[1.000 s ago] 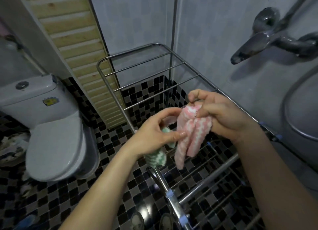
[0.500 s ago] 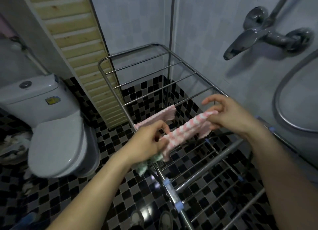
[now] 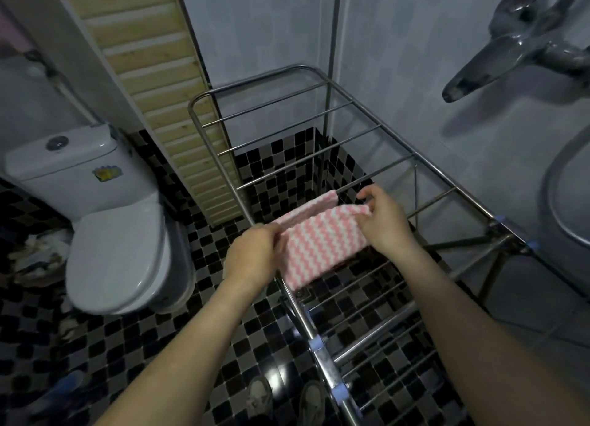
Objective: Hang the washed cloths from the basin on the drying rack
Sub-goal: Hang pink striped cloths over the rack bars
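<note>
Cloth: pink-and-white zigzag cloth now spread flat & draped over a rail of the drying rack; near half hangs toward the person, far half drops behind the rail.
Change: 1 s ago it was a bunched wad held up btwn both hands; 0.5 s ago stretched into a strip above the rails; now opened out wide & lowered onto the rail.
Left hand: left hand at cloth's left top edge, fingers curled & pinching the fold. A bit of pale cloth shows under the palm – prob. the green-white one seen earlier, can't tell for sure.
Right hand: right hand at right top corner; thumb & forefinger pinch the corner, other fingers loosely curled.
Rack: far rails bare; only this one cloth on it.
Basin: not in view.
Surroundings: toilet to the left, tap on wall far right.
Meaning: this cloth looks as good as hung – prob. just needs letting go, maybe a small tug to even it.
Next: likely 2nd cloth onto a free rail.
Risk: uneven drape could slide off smooth rail.
</note>
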Tool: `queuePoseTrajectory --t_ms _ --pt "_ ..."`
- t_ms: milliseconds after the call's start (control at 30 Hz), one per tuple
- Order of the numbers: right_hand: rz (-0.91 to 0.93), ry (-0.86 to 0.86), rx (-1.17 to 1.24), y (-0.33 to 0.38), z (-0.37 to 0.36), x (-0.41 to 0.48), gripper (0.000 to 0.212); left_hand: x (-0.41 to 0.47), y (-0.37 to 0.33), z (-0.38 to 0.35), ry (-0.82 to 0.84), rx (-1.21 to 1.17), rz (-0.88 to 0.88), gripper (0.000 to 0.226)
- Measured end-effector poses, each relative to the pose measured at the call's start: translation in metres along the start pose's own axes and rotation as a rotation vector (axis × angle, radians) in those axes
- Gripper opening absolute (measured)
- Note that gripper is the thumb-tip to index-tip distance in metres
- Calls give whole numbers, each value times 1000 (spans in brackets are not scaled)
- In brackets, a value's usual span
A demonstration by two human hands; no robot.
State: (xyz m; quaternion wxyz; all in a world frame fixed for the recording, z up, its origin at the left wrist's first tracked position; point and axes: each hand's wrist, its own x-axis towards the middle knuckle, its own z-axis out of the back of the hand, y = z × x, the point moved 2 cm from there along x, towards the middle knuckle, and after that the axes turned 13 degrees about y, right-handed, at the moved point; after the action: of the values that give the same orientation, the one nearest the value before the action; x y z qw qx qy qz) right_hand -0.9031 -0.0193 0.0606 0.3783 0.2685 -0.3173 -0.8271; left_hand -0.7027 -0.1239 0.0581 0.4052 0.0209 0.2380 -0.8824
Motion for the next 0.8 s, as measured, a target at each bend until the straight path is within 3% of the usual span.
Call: queuePoseTrajectory --t_ms 233,333,433,533,667,800 --pt "16 -59 -28 -5 -14 13 48 4 2 -6 -24 118 -3 31" --pt "2 -48 -129 -11 -17 12 58 -1 -1 -8 19 90 -86 30" --pt "-82 -149 -238 -23 -6 4 38 -11 -6 -15 222 80 -127 21" --pt "-272 -178 -48 -42 4 -10 14 -14 -3 -22 305 106 -113 20" --pt "-385 -15 383 -56 -8 -22 23 -16 -3 -27 277 92 -107 12" --pt "-364 1 480 -60 -16 -25 25 -18 -6 -28 271 85 -110 8"
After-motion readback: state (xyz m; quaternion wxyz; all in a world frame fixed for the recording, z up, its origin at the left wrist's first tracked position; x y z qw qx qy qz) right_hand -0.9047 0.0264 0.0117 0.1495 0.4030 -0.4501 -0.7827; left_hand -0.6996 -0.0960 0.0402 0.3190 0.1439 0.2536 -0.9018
